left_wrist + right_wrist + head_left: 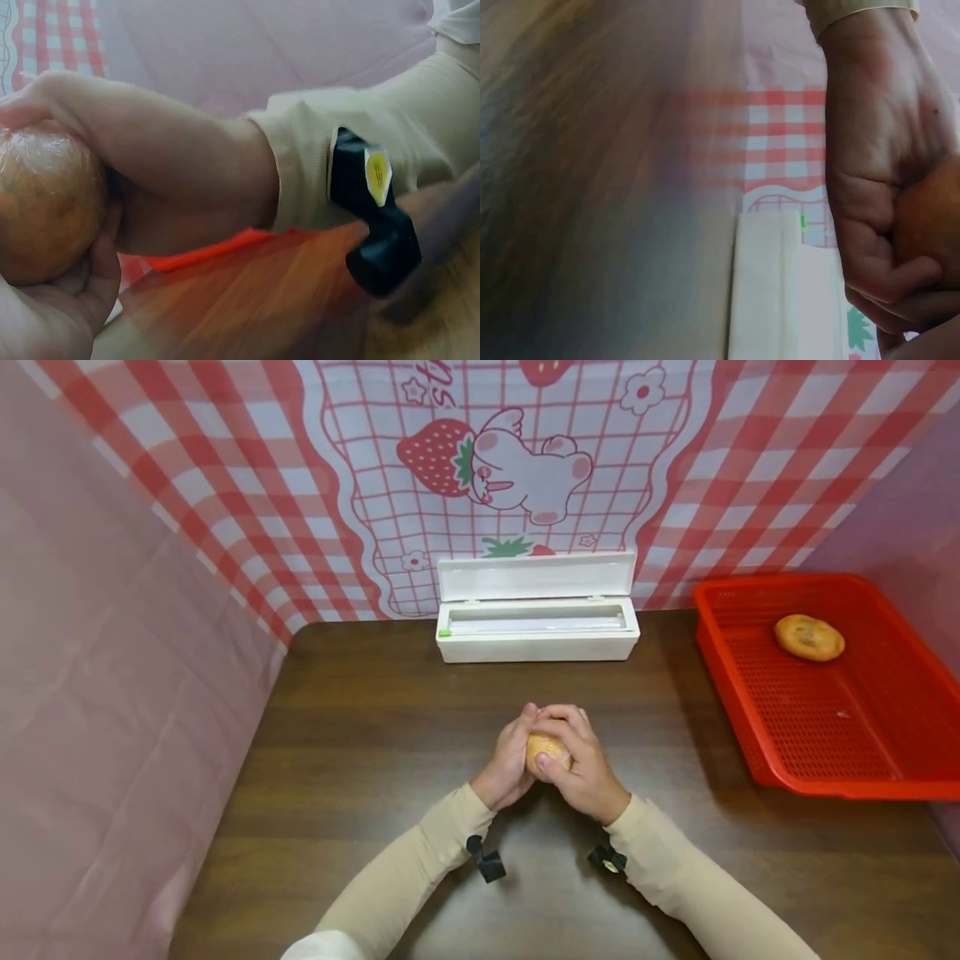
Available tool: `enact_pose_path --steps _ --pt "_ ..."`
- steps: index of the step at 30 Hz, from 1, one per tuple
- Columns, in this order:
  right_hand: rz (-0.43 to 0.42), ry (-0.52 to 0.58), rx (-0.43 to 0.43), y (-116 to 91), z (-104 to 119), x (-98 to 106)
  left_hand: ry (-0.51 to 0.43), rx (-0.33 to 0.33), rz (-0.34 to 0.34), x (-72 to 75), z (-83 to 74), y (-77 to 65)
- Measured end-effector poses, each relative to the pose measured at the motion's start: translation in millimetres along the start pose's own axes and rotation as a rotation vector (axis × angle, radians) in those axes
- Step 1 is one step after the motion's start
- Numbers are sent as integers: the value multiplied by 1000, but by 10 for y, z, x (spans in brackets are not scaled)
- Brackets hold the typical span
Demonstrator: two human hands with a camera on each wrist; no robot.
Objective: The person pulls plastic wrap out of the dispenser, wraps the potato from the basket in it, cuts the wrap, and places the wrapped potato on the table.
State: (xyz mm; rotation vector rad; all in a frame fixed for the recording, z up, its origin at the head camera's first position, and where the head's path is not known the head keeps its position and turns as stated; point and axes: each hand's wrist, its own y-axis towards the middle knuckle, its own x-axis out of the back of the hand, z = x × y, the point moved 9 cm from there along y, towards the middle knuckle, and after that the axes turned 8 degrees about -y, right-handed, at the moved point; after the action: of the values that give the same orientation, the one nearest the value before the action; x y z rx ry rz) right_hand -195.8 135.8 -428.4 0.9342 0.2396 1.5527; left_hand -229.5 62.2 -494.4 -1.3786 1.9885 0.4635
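Note:
A round golden bun (pixel 548 752) is held between both hands above the table's middle. Clear plastic film shines on the bun (pixel 49 202) in the left wrist view. My left hand (pixel 512 764) cups it from the left, palm and fingers against its side. From the right, my right hand (pixel 581 764) grips it, thumb on the near face and fingers bent over the top. The right wrist view catches only the bun's brown edge (pixel 934 221) behind the left hand's curled fingers. The bun's underside is hidden by the hands.
Behind the hands stands a white cling film dispenser (pixel 538 647), lid raised, a roll inside. At the right is a red plastic basket (pixel 757 743) holding another round bun (pixel 810 637). A checked cloth (pixel 255 485) hangs behind the brown table (pixel 360 710).

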Motion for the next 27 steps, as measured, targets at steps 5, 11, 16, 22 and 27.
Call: enact_pose_path --steps 5,11,16,22,27 --pt "85 67 -111 117 142 36 76 -62 37 -4 -72 -28" --pt "193 76 -121 128 122 -14 134 -30 53 29 -92 -57" --pt "238 82 -74 61 -69 -97 168 8 49 69 -69 -63" --pt "253 115 -144 170 104 -10 246 4 84 64 -16 -86" --pt "250 102 -154 250 199 43 268 -35 119 25 -34 -63"
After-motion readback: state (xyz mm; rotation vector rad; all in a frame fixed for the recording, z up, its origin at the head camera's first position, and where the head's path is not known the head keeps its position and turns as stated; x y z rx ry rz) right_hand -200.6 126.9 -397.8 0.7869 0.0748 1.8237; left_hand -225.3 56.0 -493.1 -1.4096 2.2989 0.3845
